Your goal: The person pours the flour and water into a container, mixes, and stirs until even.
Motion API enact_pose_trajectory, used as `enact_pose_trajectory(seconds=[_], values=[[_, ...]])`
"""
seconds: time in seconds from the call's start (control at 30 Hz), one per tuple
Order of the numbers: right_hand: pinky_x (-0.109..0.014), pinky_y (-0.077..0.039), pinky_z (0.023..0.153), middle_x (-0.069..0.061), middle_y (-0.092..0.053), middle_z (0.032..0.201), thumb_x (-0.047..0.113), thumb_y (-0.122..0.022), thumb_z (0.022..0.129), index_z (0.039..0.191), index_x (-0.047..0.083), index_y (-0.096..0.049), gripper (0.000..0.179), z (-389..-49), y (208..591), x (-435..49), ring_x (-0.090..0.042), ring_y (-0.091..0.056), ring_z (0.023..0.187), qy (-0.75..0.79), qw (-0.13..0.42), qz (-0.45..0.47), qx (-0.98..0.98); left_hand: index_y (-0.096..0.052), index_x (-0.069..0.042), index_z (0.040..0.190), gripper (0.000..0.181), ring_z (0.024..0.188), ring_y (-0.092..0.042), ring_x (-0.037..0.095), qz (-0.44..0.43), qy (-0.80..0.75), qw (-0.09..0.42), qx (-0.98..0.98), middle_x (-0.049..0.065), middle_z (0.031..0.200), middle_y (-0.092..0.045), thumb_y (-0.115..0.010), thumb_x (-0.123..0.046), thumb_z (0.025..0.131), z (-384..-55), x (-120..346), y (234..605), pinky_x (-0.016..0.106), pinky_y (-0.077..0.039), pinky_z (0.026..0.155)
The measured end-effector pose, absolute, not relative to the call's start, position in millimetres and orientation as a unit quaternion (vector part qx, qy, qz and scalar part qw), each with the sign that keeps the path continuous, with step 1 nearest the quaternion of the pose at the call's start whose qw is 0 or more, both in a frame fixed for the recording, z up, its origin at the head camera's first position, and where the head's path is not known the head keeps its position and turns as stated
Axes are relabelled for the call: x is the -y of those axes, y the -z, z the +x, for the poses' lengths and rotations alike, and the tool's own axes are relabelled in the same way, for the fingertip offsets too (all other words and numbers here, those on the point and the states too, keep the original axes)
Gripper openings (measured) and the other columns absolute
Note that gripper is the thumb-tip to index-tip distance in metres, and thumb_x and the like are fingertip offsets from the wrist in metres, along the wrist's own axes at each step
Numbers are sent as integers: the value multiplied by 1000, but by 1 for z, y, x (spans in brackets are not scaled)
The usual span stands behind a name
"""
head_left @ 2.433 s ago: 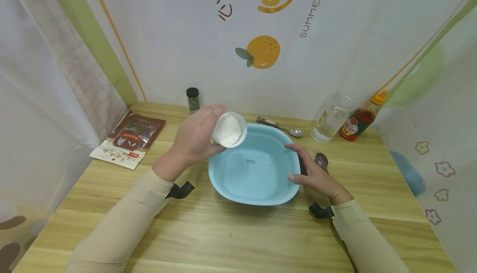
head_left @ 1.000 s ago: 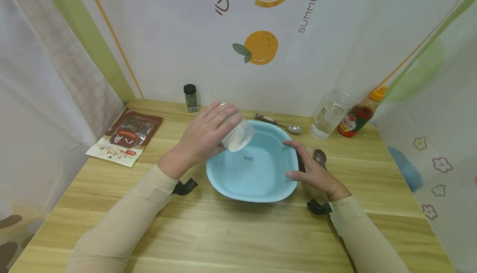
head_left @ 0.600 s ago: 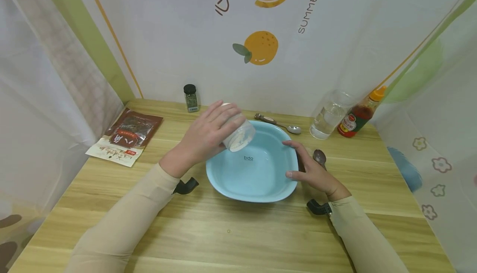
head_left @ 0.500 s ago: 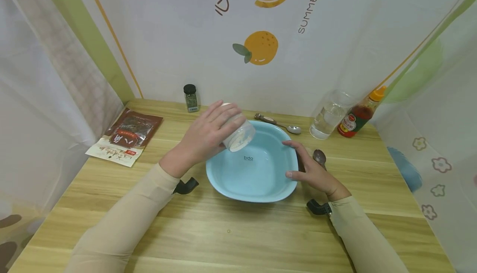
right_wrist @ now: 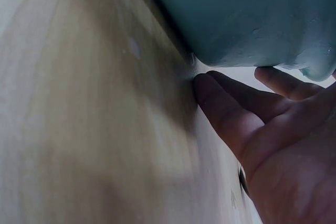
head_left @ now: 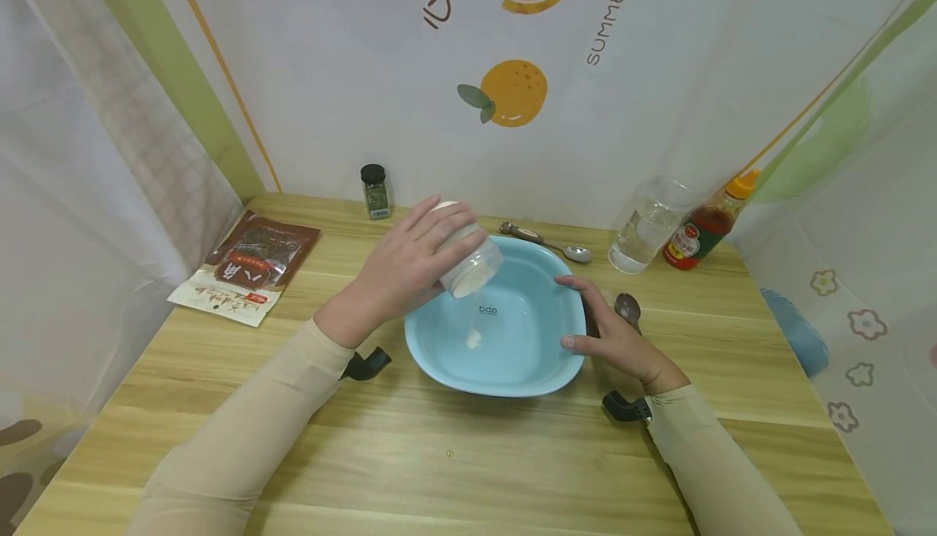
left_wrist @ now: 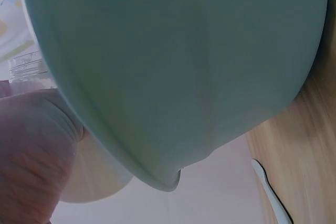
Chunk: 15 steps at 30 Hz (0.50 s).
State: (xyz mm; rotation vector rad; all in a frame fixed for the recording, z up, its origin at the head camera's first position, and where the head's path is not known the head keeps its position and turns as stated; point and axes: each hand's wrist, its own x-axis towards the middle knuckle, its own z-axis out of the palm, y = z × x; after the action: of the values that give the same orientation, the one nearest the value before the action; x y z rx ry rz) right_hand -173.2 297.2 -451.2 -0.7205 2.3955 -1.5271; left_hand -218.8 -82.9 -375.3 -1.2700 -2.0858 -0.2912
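My left hand [head_left: 417, 263] grips a clear plastic jar [head_left: 476, 269] of white powder, tipped mouth-down over the left part of a light blue basin [head_left: 527, 357]. A small clump of white powder [head_left: 474, 339] shows on the basin's floor below the jar's mouth, with a faint trail above it. My right hand [head_left: 618, 341] holds the basin's right rim, thumb over the inner side and other fingers outside. In the right wrist view, fingertips [right_wrist: 202, 85] lie low by the basin's outer wall [right_wrist: 236, 19]. The left wrist view shows the jar [left_wrist: 97, 174] partly hidden behind the basin.
A metal spoon [head_left: 578, 254] lies behind the basin, and a dark brown spoon [head_left: 628, 308] lies beyond my right hand. A glass of clear liquid [head_left: 640, 235] and a red sauce bottle [head_left: 699, 231] stand back right. A spice jar [head_left: 376, 193] and a brown packet [head_left: 252, 263] are on the left.
My left hand has tipped the jar from showing its mouth to pointing down into the basin. White powder has dropped onto the basin's floor. My right hand stays on the rim.
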Motion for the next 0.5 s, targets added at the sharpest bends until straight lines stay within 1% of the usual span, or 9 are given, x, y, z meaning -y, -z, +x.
enact_pose_trajectory(seconds=[0.33,0.5], values=[[-26,-52,107,-21,-19,179,15,-77,99,171,21,-30,87,-173,451,-297,-51,-40,152,514,106,-242,-816,-59,-11,151,80,148,-53,40,-491,102,342,795,18,154,-61,-99,-5,82,-220,82,377,52,-22,137],[-27,-53,106,-21,-20,178,15,-78,99,171,21,-30,87,-173,450,-297,-51,-42,150,515,107,-240,-816,-60,-12,151,78,147,-53,39,-491,98,346,793,18,153,-61,-97,-3,83,-221,81,378,52,-22,137]])
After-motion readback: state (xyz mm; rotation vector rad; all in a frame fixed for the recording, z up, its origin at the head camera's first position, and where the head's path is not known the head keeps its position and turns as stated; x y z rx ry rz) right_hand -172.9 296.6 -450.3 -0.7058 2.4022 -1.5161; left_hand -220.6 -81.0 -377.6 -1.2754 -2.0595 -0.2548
